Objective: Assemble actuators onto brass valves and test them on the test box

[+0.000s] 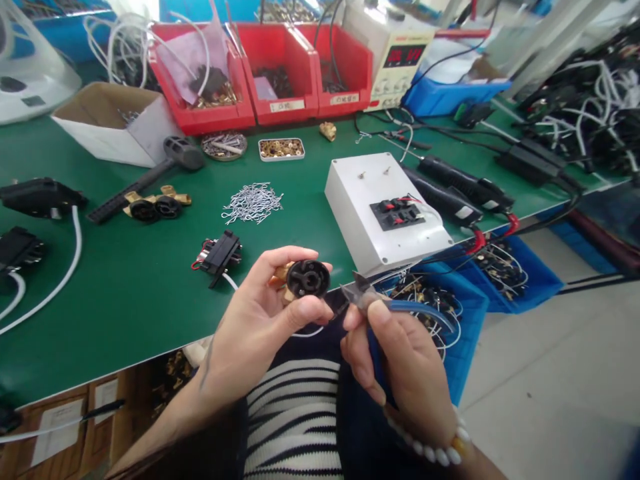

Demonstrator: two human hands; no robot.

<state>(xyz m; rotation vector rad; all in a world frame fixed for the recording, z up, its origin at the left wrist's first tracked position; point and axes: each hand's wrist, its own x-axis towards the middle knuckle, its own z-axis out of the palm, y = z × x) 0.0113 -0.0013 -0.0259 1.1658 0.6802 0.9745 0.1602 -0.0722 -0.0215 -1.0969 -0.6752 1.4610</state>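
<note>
My left hand [267,300] grips a brass valve with a round black cap [309,279]; the cap faces up toward me. Close to its right, my right hand [400,353] is closed around blue-handled cutting pliers [367,293]. The pliers' jaws look slightly parted and point toward the black cap, apart from it. Just beyond my left hand lies a black connector block [223,253] with red and white wires. A pile of bent wire clips [254,202] sits on the green table [140,287] farther away.
Red bins [280,110] line the back. A grey box with terminals [360,220] stands at the right, beside black electric screwdrivers [445,193]. A hammer [150,177] and two more brass valves [157,203] lie left. A blue crate [470,313] of wired parts stands below the edge.
</note>
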